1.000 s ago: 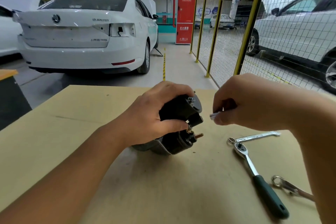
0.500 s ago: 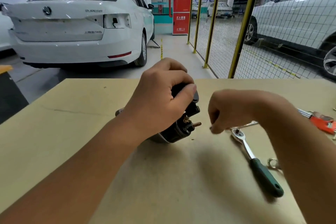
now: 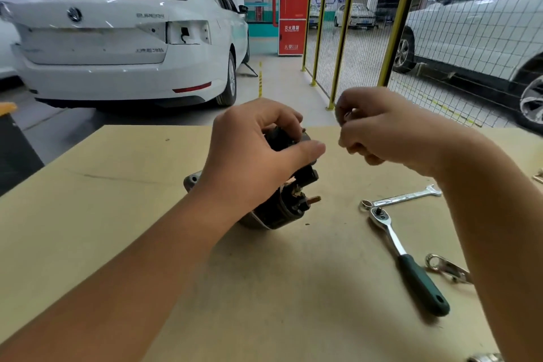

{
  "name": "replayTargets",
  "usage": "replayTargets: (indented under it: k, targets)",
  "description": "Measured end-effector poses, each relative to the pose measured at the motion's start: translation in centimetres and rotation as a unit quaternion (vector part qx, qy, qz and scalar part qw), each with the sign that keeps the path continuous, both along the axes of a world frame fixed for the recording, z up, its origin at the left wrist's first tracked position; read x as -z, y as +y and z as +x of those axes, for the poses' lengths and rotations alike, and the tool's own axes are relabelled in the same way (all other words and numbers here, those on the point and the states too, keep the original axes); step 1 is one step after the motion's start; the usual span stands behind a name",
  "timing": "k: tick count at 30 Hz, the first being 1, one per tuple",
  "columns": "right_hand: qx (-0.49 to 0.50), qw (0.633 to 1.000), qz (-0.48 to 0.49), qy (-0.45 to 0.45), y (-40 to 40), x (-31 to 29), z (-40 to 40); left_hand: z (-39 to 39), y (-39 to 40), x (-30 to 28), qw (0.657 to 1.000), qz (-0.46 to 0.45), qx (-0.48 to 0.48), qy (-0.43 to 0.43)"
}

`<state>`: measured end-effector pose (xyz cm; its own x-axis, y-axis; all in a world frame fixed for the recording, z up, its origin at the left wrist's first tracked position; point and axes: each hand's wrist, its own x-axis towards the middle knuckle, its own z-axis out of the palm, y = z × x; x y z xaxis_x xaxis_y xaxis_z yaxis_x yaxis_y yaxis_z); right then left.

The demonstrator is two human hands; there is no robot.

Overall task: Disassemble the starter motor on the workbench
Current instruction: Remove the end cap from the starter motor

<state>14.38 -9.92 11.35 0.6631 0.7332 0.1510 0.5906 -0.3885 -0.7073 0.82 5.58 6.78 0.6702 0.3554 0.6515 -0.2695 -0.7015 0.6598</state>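
Right hand (image 3: 379, 129) has lifted off the workbench (image 3: 117, 214), pinching something small.

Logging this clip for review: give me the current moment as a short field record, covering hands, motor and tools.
left hand: grips starter motor from above
right hand: raised beside motor, pinches small metal part, too small to identify
motor: lying on workbench
ratchet: green handle, on bench, untouched
wrench: beside ratchet head
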Motion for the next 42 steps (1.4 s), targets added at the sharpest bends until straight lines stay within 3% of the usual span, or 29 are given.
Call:
replayTargets:
  k: [3, 9, 14, 20, 26, 33, 42]
  targets:
    - [-0.074, 0.994, 0.052, 0.065, 0.2, -0.2, -1.0, -0.2, 1.7, 0.3, 0.997, 0.040, 0.036, 0.048]
    - [-0.123, 0.985, 0.005, -0.119, 1.5, 0.0, -3.0, 0.0, 3.1, 1.2, 0.991, 0.022, 0.071, 0.112]
    - [-0.078, 0.962, -0.062, -0.253, 1.6, -0.4, -3.6, 0.1, 2.8, 1.6, 0.991, 0.010, 0.074, 0.107]
    - [-0.105, 0.973, -0.021, -0.206, 1.2, -0.9, -3.9, 0.1, 3.1, 1.5, 0.991, 0.017, 0.078, 0.105]
    - [-0.092, 0.963, -0.061, -0.245, 1.8, -0.2, -3.9, 0.4, 3.3, 1.7, 0.991, 0.019, 0.080, 0.104]
    - [-0.139, 0.979, 0.003, -0.152, 0.9, -0.7, -3.3, 0.5, 3.5, 1.8, 0.991, 0.031, 0.081, 0.103]
    - [-0.111, 0.978, 0.046, -0.172, 0.8, 0.1, -3.7, 0.7, 3.6, 2.1, 0.991, 0.036, 0.086, 0.091]
